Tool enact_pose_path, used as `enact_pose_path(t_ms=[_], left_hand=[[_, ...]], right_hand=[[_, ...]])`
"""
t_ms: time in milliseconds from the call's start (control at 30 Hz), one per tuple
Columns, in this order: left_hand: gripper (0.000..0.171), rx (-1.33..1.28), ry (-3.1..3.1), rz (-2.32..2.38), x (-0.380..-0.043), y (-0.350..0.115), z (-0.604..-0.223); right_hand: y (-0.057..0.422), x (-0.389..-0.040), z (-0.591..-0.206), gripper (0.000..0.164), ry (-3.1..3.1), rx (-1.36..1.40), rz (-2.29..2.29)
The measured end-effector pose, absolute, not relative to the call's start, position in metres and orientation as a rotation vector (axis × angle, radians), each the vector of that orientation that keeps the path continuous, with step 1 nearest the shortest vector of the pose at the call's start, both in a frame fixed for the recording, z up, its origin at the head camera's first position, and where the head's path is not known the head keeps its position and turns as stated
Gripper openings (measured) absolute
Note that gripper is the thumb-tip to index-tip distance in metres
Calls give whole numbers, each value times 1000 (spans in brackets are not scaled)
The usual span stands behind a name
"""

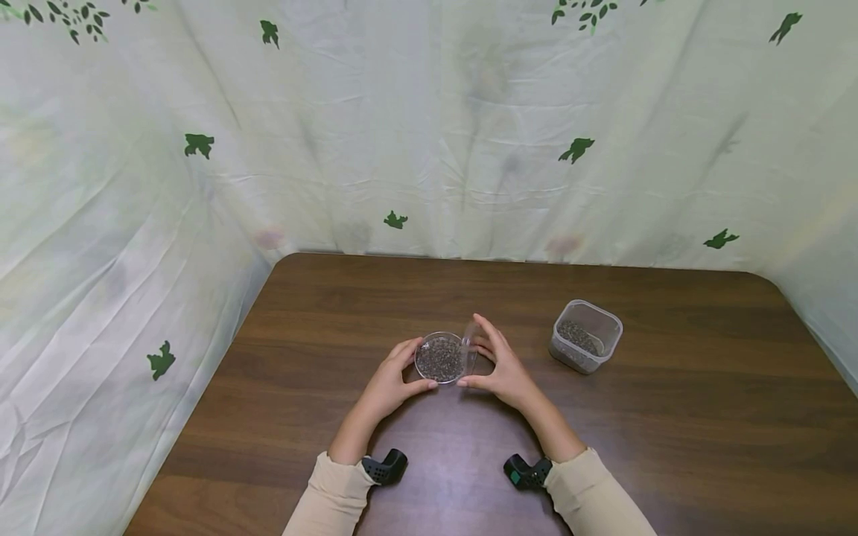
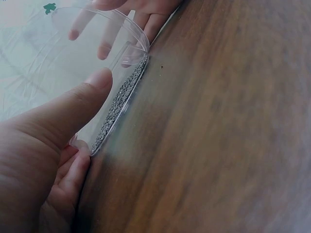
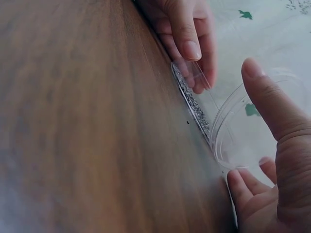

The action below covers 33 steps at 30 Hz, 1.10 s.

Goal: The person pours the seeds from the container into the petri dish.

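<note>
A round clear petri dish [image 1: 439, 359] full of small dark grey granules sits on the table in front of me. My left hand [image 1: 389, 383] holds its left side between thumb and fingers. At the dish's right edge a clear lid [image 1: 470, 351] stands tilted nearly upright, and my right hand [image 1: 506, 376] grips it by its rim. In the left wrist view the lid [image 2: 131, 29] meets the end of the dish [image 2: 119, 107]. The right wrist view has the lid [image 3: 223, 141] between right thumb and fingers; exact fingertip contact is hard to tell.
To the right, a clear plastic tub [image 1: 606, 344] without a lid holds more granules. A brown wooden table [image 1: 704, 387] lies underneath, with a pale curtain [image 1: 429, 134] behind and at the sides. A few stray granules lie beside the dish.
</note>
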<state>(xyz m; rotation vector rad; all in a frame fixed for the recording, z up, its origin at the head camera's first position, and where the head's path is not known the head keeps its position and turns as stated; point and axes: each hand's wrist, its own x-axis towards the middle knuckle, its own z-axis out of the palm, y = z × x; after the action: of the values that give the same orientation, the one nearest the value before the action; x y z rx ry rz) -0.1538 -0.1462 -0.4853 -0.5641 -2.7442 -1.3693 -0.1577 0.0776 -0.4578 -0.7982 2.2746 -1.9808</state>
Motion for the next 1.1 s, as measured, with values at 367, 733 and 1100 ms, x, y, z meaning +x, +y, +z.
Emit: enact_pose_path(t_ms=[367, 733, 1100], left_hand=[[78, -561, -2759, -1366, -153, -146, -485], [78, -573, -2739, -1368, -153, -147, -485], [77, -577, -2742, -1371, -153, -147, -485]], right_hand=[[72, -156, -452, 95, 2373, -652, -1791], [69, -155, -449, 89, 2456, -683, -1714], [72, -170, -484, 91, 2591, -726, -1579]])
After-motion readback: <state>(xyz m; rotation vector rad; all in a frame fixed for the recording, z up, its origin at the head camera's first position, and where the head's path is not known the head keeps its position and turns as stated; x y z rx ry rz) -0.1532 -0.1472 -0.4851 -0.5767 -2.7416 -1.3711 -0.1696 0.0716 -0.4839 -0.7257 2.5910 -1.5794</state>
